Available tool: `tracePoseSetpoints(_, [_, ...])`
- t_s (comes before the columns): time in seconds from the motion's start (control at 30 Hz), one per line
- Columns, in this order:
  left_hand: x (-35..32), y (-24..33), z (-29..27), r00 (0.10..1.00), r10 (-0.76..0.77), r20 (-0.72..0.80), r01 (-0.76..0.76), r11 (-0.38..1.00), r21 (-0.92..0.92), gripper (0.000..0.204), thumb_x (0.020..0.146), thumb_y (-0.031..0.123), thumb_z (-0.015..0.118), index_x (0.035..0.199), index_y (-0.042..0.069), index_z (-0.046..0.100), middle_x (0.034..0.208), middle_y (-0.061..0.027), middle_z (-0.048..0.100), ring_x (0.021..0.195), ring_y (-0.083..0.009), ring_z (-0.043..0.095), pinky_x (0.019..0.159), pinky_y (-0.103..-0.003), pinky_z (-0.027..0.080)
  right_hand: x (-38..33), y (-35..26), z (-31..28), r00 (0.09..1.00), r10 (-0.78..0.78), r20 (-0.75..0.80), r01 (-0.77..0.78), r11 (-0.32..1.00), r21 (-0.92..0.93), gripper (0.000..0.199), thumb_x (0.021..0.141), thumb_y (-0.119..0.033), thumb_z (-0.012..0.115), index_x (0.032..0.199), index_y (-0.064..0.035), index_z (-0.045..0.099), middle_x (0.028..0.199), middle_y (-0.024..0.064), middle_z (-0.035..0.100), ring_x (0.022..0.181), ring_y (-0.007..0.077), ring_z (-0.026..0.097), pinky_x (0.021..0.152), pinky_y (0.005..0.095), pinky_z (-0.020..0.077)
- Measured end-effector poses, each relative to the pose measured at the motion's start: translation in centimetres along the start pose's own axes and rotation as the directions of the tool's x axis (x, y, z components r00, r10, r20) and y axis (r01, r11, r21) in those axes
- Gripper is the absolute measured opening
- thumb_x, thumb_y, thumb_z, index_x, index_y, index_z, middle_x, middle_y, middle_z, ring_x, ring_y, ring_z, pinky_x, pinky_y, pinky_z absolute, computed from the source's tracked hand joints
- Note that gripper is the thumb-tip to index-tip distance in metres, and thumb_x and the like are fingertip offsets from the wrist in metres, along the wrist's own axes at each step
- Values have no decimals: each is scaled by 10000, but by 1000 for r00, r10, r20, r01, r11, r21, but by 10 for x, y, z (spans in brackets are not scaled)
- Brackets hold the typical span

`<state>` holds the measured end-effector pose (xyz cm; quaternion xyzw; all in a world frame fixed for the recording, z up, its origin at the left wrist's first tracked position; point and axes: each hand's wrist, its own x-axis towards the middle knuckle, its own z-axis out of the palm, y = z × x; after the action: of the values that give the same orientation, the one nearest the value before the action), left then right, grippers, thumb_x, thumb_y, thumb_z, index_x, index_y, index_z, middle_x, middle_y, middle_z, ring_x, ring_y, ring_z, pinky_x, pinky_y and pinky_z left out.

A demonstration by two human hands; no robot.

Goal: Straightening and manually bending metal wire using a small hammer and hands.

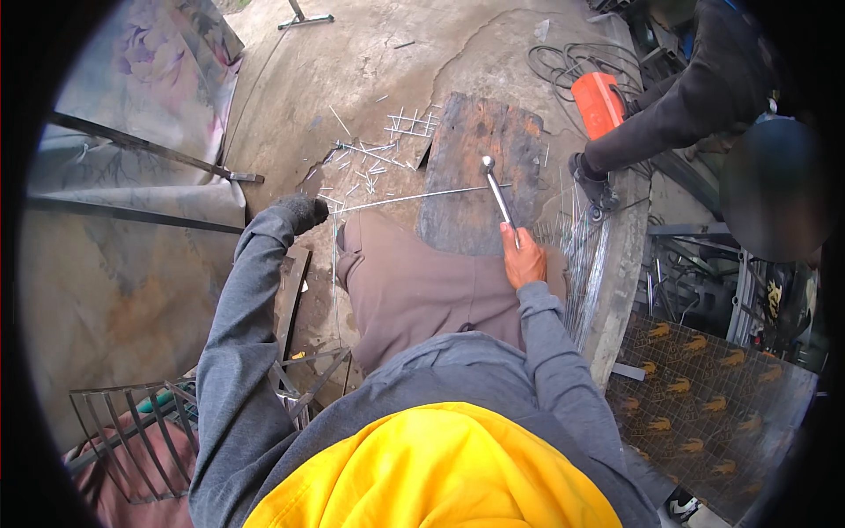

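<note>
My left hand (302,214), in a dark glove, is closed round the near end of a thin metal rod (405,198). The rod runs to the right, its far end over a dark, worn wooden board (480,132). My bare right hand (525,260) grips the handle of a hammer (503,202). The hammer's head is up over the board, just beyond the rod; whether it touches anything I cannot tell. Past my left hand, several short cut rod pieces (370,180) lie scattered on the ground, beside a small grid of crossed rods (412,124).
A bundle of long thin rods (585,264) lies to my right. Beyond it are an orange machine (598,104), coiled cable (563,66) and another person's leg (678,114). A patterned panel (704,396) leans at lower right. A metal rack (132,440) and hanging sheets (132,308) flank my left.
</note>
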<state>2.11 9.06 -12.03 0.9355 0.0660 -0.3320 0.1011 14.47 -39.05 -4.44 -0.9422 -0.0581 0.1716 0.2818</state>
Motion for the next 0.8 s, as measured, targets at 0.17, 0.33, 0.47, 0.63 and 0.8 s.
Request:
tracePoseSetpoints(0.17, [-10,17,-12,1000,-22,22,21,999,37,229,872,224,588,1066,148,684,1033,-112,712,972,-310,674,823,-413,519,-1,-1,-2,1000,-16,0,16,1000,-19,575,954,-598,466,862,-43,585,798,240,642,807,476,601,708,533,439])
tracePoseSetpoints(0.33, [-23,31,-26,999,-39,26,40,998,-43,231,880,238,568,1062,155,683,1017,-94,715,951,-292,673,819,-415,512,-14,-10,-12,994,37,-99,-21,986,163,597,944,-617,480,859,-36,590,762,235,623,771,465,594,682,512,435])
tracePoseSetpoints(0.47, [-19,22,-18,998,-57,24,58,997,-44,232,881,244,563,1060,155,683,1014,-94,715,950,-290,673,814,-414,508,-13,-1,-13,985,-9,-171,38,986,163,600,945,-613,484,852,-29,583,744,239,605,755,465,582,671,498,435])
tracePoseSetpoints(0.63, [-22,30,-21,997,-71,14,71,997,-21,223,874,246,567,1030,143,689,993,-93,719,932,-285,678,792,-417,508,-10,2,-17,982,1,-187,30,986,165,595,952,-602,483,860,-23,583,750,250,593,753,475,565,668,486,436])
tracePoseSetpoints(0.8, [-18,15,-9,1000,-27,-9,26,997,-67,220,870,250,572,1013,134,691,953,-92,722,896,-274,683,771,-410,515,-9,-3,-10,986,-16,-168,46,983,177,586,956,-593,478,854,-25,582,754,244,607,769,473,580,679,502,437])
